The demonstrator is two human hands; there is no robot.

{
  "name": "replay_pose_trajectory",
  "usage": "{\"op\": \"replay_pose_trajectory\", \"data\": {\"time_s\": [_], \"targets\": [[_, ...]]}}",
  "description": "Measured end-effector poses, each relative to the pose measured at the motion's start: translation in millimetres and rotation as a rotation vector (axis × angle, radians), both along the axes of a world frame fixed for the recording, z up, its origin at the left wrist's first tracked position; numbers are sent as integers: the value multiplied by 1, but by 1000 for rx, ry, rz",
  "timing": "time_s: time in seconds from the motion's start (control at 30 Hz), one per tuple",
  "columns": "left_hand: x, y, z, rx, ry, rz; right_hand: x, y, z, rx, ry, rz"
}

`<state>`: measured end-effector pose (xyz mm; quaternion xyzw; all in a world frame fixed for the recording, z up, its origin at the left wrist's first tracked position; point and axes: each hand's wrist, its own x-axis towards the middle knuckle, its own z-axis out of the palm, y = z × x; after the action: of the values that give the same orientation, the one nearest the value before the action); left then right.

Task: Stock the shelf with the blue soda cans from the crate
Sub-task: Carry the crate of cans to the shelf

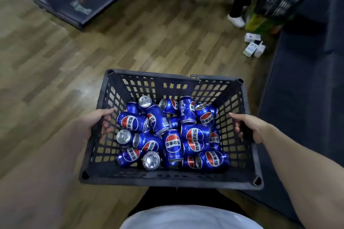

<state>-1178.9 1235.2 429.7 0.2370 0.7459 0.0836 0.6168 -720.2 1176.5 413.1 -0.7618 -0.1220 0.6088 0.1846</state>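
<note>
A black lattice crate [167, 179] is held in front of my body above the wooden floor. Several blue soda cans [173, 143] lie jumbled on its bottom, some on their sides, some end up. My left hand [96, 122] grips the crate's left wall, fingers hooked through the holes. On the opposite wall my right hand [249, 126] holds on the same way. A dark shelf unit [305, 98] runs along the right edge, its bottom board bare.
Another dark shelf [78, 0] stands at the upper left with a few packets on it. Legs and shoes of several people [236, 18] are ahead, beside a second black crate [281, 2], a yellow-green box [260, 22] and small white cartons [254, 48] on the floor.
</note>
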Motion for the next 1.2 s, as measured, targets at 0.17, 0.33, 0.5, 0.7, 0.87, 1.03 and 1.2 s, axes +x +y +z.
{"op": "replay_pose_trajectory", "data": {"time_s": [0.17,0.33,0.5,0.7,0.87,1.03,1.2], "targets": [[16,125,8,21,-25,-82,11,62,10,33,4,-141],[42,228,1,9,-34,-163,28,137,1,43,17,-194],[63,331,-12,-55,-9,-195,42,233,-15,32,24,-189],[77,462,-4,-112,-26,-170,56,345,-1,-2,39,-266],[76,572,-5,-118,-97,-172,55,440,7,23,79,-381],[85,685,-10,-134,-129,-234,46,529,-2,32,99,-484],[100,801,-4,-155,-118,-309,37,607,-4,53,123,-559]]}}
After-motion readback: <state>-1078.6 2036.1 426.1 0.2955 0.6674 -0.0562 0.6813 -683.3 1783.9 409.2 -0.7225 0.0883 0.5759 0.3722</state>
